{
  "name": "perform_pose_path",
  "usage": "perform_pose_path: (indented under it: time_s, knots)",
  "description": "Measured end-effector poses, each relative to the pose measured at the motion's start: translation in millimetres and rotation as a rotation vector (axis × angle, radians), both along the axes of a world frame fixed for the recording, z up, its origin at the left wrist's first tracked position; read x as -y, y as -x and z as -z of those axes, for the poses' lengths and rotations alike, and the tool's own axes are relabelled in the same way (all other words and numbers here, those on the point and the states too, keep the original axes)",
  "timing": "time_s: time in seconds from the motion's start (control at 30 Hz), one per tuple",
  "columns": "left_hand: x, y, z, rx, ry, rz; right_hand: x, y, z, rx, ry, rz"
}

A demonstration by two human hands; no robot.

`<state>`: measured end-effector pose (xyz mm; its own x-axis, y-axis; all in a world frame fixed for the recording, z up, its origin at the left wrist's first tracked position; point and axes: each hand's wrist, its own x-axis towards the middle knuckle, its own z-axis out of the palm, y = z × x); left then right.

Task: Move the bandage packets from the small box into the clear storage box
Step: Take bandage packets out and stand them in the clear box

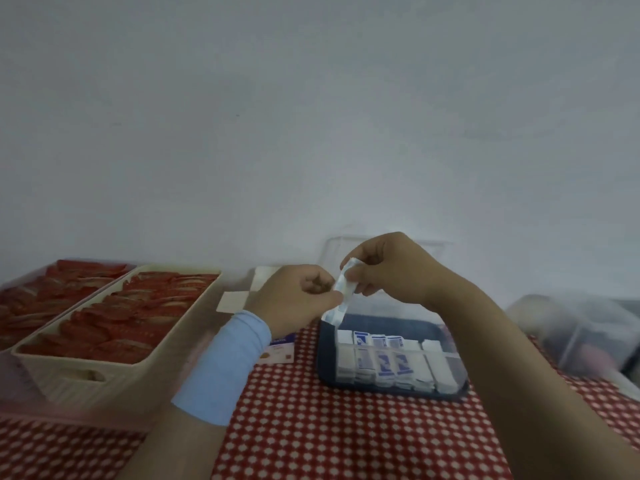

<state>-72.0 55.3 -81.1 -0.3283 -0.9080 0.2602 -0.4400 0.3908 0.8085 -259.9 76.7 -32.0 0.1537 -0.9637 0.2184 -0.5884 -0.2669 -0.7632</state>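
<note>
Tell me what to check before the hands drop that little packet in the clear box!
1. Grip: left hand and right hand both pinch the bandage packet: ok.
2. Position: the packet's lower end hangs over the back left corner of the clear storage box: ok.
3. Room: the row of packets fills the front, and the floor behind it is bare: ok.
4. One packet or several in the fingers: blurred, cannot tell.
5. Packets left in the small box: its inside is hidden behind the left hand, cannot tell.
</note>
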Motion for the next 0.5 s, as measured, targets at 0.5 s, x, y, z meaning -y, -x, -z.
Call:
perform_pose_path:
  time_s: [0.5]
  knots:
    - [2.9, 106.9, 13.0, 0.482, 0.019, 0.183, -8.6, 102.9, 8.3, -0.277, -0.207, 0.186]
